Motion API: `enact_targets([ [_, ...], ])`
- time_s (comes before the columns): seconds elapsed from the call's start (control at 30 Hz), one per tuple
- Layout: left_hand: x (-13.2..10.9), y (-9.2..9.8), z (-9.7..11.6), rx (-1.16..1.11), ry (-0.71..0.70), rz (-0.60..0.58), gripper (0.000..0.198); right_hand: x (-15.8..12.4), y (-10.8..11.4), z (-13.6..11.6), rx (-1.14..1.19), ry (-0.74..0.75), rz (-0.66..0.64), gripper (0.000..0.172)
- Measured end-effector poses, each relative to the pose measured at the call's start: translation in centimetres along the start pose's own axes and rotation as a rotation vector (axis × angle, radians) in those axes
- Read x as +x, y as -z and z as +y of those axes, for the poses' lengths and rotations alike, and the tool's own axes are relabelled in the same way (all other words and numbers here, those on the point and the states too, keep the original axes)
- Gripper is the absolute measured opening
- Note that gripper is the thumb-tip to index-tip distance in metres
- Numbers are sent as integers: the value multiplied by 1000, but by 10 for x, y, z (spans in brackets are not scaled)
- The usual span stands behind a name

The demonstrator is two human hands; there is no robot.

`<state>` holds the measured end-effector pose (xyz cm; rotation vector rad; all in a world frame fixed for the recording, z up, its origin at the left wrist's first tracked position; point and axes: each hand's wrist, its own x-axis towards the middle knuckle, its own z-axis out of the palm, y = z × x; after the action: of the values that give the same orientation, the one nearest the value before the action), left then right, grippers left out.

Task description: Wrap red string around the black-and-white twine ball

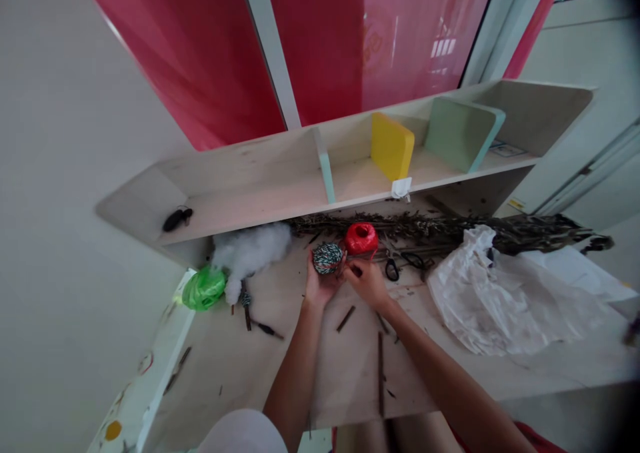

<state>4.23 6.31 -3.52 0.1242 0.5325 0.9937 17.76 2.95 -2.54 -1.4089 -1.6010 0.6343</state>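
Observation:
My left hand [320,285] is wrapped round a ball of dark green and white twine [327,258] with red strands across it. Close beside it, my right hand [366,282] has its fingers pinched together near the ball's right side; whatever is between them is too small to make out. Just behind my hands sits a roll of red plastic string [361,238]. A pair of scissors with black handles [393,269] lies to the right of my right hand, partly among dry stems.
White stuffing [260,249] and a green string roll [204,288] lie at left, near a dark-handled tool [267,329]. Dry plant stalks [450,233] run along the back under a shelf [260,206]. A crumpled white plastic bag [510,299] covers the right. Twig pieces [346,318] lie scattered.

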Motion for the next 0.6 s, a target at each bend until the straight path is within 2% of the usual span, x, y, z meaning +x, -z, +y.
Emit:
enact_targets([
  [0.13, -1, -3, -2, 1, -9, 2, 64, 0, 2, 2, -12, 54, -12, 24],
  [0.33, 2, -3, -5, -12, -75, 41, 58, -5, 1, -4, -119, 274, -37, 23],
  [0.6, 2, -4, -8, 44, -132, 64, 44, -9, 3, -7, -142, 385, 31, 30],
])
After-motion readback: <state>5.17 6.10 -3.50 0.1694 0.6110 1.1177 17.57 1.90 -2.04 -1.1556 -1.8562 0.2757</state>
